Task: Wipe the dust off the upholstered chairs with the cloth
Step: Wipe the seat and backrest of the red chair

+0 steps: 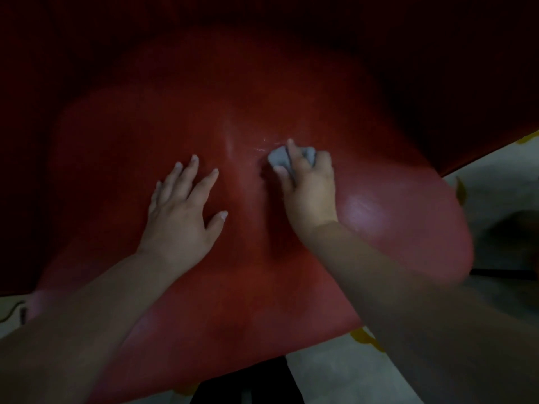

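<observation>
Red vinyl-looking upholstery fills pretty much the whole view, it's the seat of a chair [204,118] seen from right above, glossy enough that there's a bright sheen patch on the bulging right edge and a streaky highlight down the centre crease. Pale floor [495,167] peeks out at the right and along the bottom, and something dark, probably the chair's base, shows under the front edge. Lighting is dim so honestly I can't see actual dust anywhere, which makes it hard to say which parts are already clean. The left hand [180,217] is spread flat on the seat, fingers splayed, palm down, holding nothing, looks like it's just bracing. The right hand [309,188] is curled around a small bunched-up grey cloth [278,157], pressing it onto the seat just right of the centre crease, index finger poking forward over it. A few faint shiny smears sit right by the cloth, maybe damp wipe marks, can't swear to it. My read: mid-wipe on the middle of this seat, with the outer edges, the back and any other chairs still to go.
</observation>
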{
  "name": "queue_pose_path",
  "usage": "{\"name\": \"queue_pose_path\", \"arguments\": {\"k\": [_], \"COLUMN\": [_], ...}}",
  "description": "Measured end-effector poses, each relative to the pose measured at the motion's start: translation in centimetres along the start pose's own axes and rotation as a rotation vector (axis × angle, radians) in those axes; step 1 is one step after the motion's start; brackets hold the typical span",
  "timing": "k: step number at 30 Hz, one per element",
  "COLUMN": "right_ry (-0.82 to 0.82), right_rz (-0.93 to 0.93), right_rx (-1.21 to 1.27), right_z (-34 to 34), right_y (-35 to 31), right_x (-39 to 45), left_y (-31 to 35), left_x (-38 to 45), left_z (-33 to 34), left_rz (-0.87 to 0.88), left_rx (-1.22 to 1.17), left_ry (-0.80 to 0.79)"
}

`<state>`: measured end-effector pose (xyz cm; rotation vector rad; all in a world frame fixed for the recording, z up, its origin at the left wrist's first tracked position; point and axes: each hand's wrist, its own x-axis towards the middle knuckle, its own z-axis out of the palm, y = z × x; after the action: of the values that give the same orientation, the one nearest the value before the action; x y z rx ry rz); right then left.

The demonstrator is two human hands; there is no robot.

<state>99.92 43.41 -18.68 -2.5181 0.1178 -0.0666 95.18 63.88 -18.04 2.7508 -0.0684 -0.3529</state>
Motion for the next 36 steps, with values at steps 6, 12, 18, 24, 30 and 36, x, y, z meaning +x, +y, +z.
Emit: {"name": "queue_pose_path", "arguments": {"k": [6,12,18,24,30,36], "right_ry": [0.189,-0.234,-0.081,-0.260,-0.394,-0.395], "right_rz": [0.280,-0.111,-0.236,-0.287,-0.505,-0.539], "right_rx": [-0.183,-0.134,0.050,-0.165,0.081,0.060], "right_z": [-1.9,2.0,1.0,2.4,2.2,-0.5], "right_y": [1.9,-1.5,-2.1,-2.1,-1.3,1.4], "right_x": [6.4,4.0,5.1,9.1,2.6,-4.3], "left_y": [-0.1,0.0,0.0,-0.2,0.2,1.2], "left_x": [-0.1,-0.1,0.0,0.0,0.0,-1.1], "left_z": [0.1,-0.1,-0.7,-0.5,-0.5,-0.7], "left_rz": [0.004,0.002,0.006,0.021,-0.006,0.000], "left_rx": [-0.021,-0.014,-0.014,-0.013,-0.016,-0.016], "left_ry": [0.010,0.002,-0.012,-0.014,-0.030,-0.072]}}
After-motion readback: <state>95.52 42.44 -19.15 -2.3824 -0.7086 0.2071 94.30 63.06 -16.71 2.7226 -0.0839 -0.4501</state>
